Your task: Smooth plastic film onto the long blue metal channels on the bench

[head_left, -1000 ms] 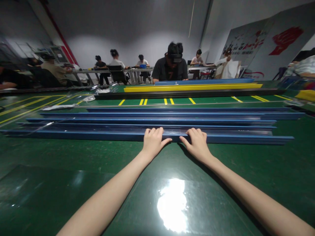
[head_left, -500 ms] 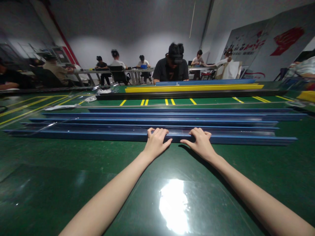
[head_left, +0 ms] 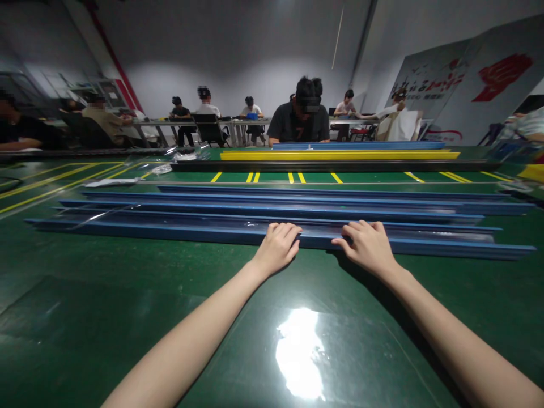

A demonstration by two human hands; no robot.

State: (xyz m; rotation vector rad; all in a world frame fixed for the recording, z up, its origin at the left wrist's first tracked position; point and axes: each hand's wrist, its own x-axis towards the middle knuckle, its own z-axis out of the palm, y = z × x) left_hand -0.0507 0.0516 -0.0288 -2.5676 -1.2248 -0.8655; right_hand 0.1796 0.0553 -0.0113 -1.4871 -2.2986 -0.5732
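Note:
A long blue U-shaped channel strip (head_left: 446, 247) lies nearest me across the green table (head_left: 148, 317), with what looks like clear film along its inside. My left hand (head_left: 278, 245) grips its near wall left of the strip's middle, fingers over the top edge and thumb on the front face. To the right, my right hand (head_left: 369, 245) holds the same wall, its fingers curled over and its thumb in front. Just behind, several more blue strips (head_left: 238, 210) lie side by side, roughly parallel to it.
Farther back lie a black strip (head_left: 331, 165), a yellow strip (head_left: 340, 155) and another blue strip (head_left: 361, 145). Crumpled clear plastic (head_left: 187, 156) rests at the back left. Yellow lines mark the table. A person (head_left: 300, 116) sits across it; others work behind.
The nearest blue strip has slid to the right. My right hand has moved right with it, and both hands' thumbs have drawn in against the front wall.

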